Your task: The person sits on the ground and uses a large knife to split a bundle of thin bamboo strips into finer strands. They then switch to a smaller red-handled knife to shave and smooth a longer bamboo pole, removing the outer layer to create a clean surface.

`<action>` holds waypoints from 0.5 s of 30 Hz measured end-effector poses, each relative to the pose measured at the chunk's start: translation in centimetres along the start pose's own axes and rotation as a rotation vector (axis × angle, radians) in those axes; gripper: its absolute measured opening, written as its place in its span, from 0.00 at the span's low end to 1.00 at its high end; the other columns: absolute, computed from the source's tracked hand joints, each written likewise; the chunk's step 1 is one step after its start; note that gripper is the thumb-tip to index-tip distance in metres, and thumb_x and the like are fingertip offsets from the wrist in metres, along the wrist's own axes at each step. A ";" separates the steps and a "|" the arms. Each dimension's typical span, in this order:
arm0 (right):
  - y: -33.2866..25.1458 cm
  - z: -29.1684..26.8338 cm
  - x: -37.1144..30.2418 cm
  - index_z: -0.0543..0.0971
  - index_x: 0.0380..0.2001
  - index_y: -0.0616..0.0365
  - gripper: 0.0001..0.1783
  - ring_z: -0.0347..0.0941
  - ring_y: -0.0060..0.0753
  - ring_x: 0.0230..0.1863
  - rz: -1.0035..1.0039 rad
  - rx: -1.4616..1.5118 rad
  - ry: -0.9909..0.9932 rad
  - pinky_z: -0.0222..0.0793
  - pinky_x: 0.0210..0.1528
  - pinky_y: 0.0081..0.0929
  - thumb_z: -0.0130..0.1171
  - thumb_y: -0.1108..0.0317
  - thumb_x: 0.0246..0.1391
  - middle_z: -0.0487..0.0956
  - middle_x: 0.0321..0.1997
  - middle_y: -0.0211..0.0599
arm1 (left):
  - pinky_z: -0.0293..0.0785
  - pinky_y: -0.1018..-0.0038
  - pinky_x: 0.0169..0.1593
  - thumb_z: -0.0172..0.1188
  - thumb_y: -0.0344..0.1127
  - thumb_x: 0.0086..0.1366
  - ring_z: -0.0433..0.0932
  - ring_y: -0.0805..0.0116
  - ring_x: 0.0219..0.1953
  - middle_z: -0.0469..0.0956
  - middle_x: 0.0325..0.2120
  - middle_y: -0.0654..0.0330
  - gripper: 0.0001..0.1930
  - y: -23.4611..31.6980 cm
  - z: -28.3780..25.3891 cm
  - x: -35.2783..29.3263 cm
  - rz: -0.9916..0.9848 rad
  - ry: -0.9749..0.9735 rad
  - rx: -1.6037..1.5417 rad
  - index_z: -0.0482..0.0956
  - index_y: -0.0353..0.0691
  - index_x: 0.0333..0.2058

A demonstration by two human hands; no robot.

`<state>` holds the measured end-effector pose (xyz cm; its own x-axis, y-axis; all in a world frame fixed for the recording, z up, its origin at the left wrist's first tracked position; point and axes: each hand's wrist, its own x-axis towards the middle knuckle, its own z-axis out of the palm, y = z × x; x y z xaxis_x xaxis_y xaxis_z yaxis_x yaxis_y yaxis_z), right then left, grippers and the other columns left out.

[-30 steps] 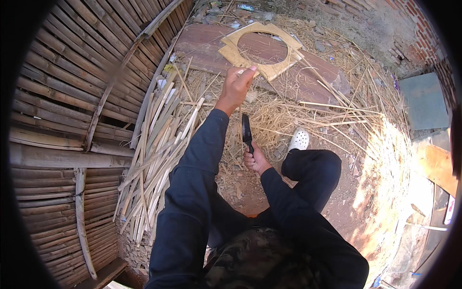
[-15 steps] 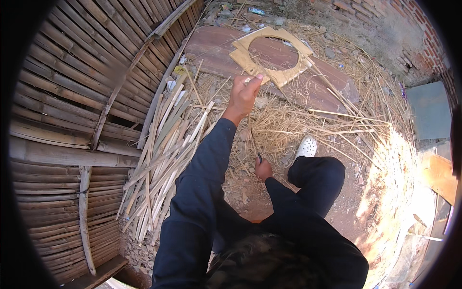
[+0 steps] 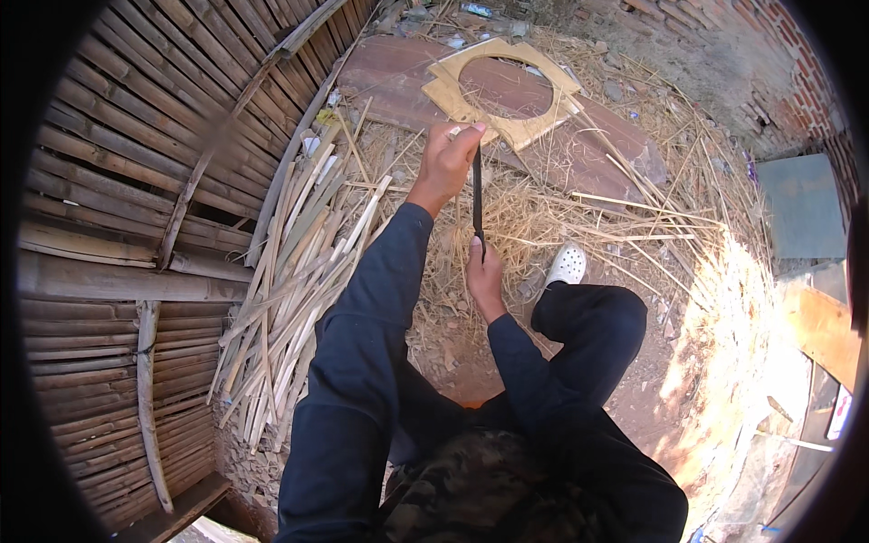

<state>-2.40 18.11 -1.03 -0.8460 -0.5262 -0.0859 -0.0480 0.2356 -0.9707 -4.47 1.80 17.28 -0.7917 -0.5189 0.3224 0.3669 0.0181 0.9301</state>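
Note:
My left hand [image 3: 442,165] is closed in a pinch, thumb on top, in front of the near edge of a tan board with a round hole [image 3: 442,93]. A small pale bit shows at its fingers; what they hold is not clear. My right hand [image 3: 486,277], lower and slightly to the right, is wrapped round the lower end of a long dark knife [image 3: 477,195]. Its narrow blade points away from me, the upper end close beside my left thumb. The handle is mostly hidden in my fingers.
Many split bamboo strips [image 3: 303,262] lie heaped on the left beside a bamboo slat wall [image 3: 109,181]. Straw and shavings [image 3: 525,222] cover the ground ahead, partly over a brown panel [image 3: 389,77]. My white clog [image 3: 568,264] is right of my right hand. A brick wall [image 3: 787,63] stands far right.
My right hand has risen and moved forward, bringing the knife up beside my left hand; its long blade now shows plainly. My left hand has shifted slightly left and away.

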 end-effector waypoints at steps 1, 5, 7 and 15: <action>-1.2 -0.2 0.3 0.70 0.27 0.62 0.23 0.60 0.32 0.20 -0.075 0.016 0.014 0.59 0.27 0.30 0.43 0.52 0.66 0.66 0.16 0.34 | 0.45 0.74 0.21 0.50 0.41 0.64 0.49 0.78 0.14 0.52 0.09 0.70 0.24 0.1 -0.2 0.1 -0.020 0.006 0.019 0.57 0.43 0.11; 0.9 1.8 -0.4 0.69 0.25 0.61 0.23 0.63 0.32 0.18 -0.178 0.038 0.036 0.62 0.24 0.34 0.44 0.53 0.66 0.67 0.16 0.34 | 0.46 0.75 0.21 0.52 0.42 0.64 0.51 0.80 0.15 0.54 0.09 0.72 0.24 0.7 -0.3 -0.6 -0.006 0.059 0.035 0.59 0.43 0.10; 11.9 1.6 -1.1 0.69 0.23 0.61 0.24 0.62 0.34 0.13 -0.098 -0.378 0.094 0.64 0.22 0.39 0.43 0.51 0.66 0.64 0.13 0.33 | 0.46 0.75 0.21 0.51 0.40 0.64 0.51 0.79 0.15 0.54 0.09 0.70 0.23 0.4 -0.3 0.2 -0.034 0.022 -0.069 0.59 0.43 0.11; 11.7 -0.3 0.1 0.69 0.22 0.50 0.30 0.57 0.28 0.07 1.003 0.787 -0.478 0.50 0.08 0.29 0.43 0.35 0.59 0.64 0.11 0.28 | 0.46 0.75 0.20 0.51 0.39 0.63 0.50 0.80 0.13 0.53 0.08 0.71 0.22 0.3 -1.5 0.6 0.000 0.028 -0.035 0.58 0.43 0.10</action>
<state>-3.19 21.08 -12.36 -0.0653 -0.6729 -0.7369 0.9224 0.2410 -0.3018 -4.18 0.22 17.48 -0.7777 -0.5429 0.3168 0.3842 -0.0116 0.9232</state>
